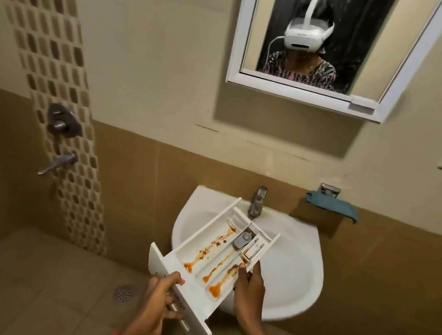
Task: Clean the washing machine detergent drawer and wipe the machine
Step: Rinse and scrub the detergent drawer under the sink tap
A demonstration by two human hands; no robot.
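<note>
- Detergent drawer (204,252), orange residue in its channels, held above basin (292,275); long axis from near-left front panel toward tap (256,203).
- Left hand (161,300) curled round front panel, nearest end.
- Right hand (249,292) gripping right side wall.

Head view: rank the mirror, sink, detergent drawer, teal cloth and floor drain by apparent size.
1. mirror and sink, about alike
2. detergent drawer, enlarged by nearness
3. teal cloth
4. floor drain
</note>
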